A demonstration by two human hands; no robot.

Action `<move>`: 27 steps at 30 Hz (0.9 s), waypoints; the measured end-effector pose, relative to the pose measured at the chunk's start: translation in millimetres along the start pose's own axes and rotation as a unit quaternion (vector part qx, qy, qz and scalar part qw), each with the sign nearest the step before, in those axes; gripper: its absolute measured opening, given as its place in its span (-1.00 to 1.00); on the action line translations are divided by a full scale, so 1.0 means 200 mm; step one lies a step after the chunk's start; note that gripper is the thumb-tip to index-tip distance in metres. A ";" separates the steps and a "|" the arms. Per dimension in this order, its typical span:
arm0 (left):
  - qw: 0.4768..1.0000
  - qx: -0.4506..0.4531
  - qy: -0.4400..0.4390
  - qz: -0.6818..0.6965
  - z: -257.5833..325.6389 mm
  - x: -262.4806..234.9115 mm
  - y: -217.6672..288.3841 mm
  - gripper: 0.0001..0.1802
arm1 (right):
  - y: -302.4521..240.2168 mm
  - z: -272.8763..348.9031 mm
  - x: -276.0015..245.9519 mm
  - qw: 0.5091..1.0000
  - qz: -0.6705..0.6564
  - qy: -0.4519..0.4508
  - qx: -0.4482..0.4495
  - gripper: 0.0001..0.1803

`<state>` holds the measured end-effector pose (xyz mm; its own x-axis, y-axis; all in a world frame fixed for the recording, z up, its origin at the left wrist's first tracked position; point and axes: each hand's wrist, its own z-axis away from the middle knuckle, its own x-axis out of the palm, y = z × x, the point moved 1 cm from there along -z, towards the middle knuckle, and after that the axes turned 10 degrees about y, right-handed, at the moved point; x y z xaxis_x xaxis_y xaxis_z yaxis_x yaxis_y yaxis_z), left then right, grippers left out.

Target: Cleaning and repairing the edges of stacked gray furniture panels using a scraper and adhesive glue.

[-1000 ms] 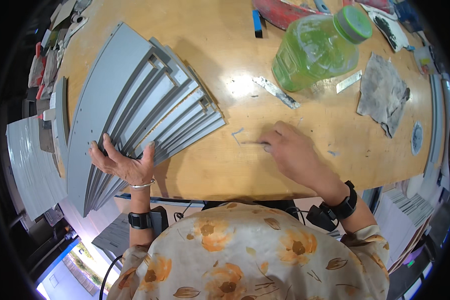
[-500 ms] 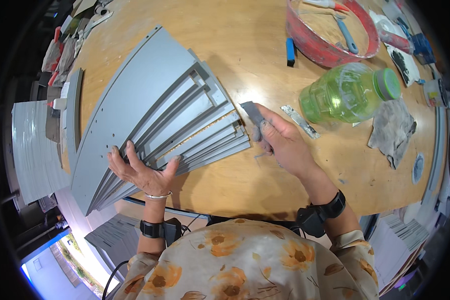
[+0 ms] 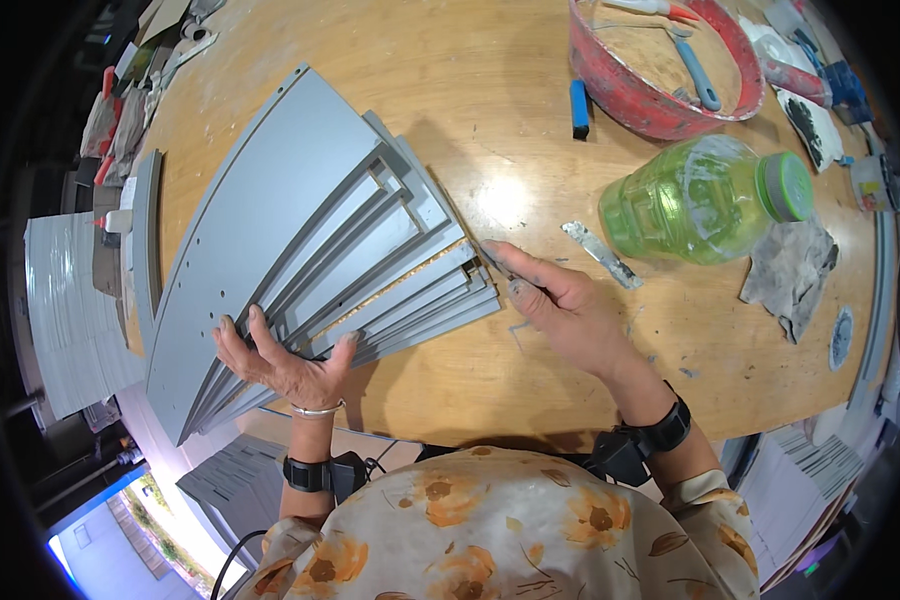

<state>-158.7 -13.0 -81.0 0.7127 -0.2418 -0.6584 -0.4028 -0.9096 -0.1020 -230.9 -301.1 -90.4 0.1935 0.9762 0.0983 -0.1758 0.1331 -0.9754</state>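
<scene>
Grey, flat, curved panels of painted board (image 3: 300, 260) lie fanned in a stack on the wooden tabletop (image 3: 470, 90), narrow ends gathered at about 7 o'clock, wide stepped ends spreading toward 2 to 3 o'clock. Long axis of the fan runs from lower left to upper right.

Left hand (image 3: 290, 365) rests palm down on the narrow end of the stack, fingers spread flat over the top panels; an open, pressing hold, nothing closed in it.

Right hand (image 3: 560, 305) sits at 3 o'clock from the stack's stepped edge, just beside it. Its grip is pinched: thumb and forefinger closed on a small thin grey tool (image 3: 492, 260), blade-like, whose tip points toward 10 o'clock and meets the end edges of the panels. Exact kind of tool cannot be told; most of it is hidden in the fingers.

Key relation: the panel ends lie directly at 9 to 10 o'clock from the right grip, touching or nearly touching the tool tip; the right hand is the nearer one to those ends, the left holds the far end.

Nearby, well apart: a green translucent plastic bottle (image 3: 700, 200) lying on its side at 2 o'clock, a red round basin (image 3: 610, 85) at 1 o'clock, a grey crumpled rag (image 3: 795, 275).
</scene>
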 end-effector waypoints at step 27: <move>1.000 -0.005 0.000 0.003 0.01 -0.01 0.00 0.08 | -0.23 -0.04 -0.02 0.940 0.340 0.012 0.016 -0.56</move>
<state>-159.9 -11.4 -81.1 0.7106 -0.2463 -0.6591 -0.4001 -0.9120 -0.0906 -215.2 -313.3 -47.8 0.0474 0.8337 -0.5501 -0.2955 -0.5144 -0.8050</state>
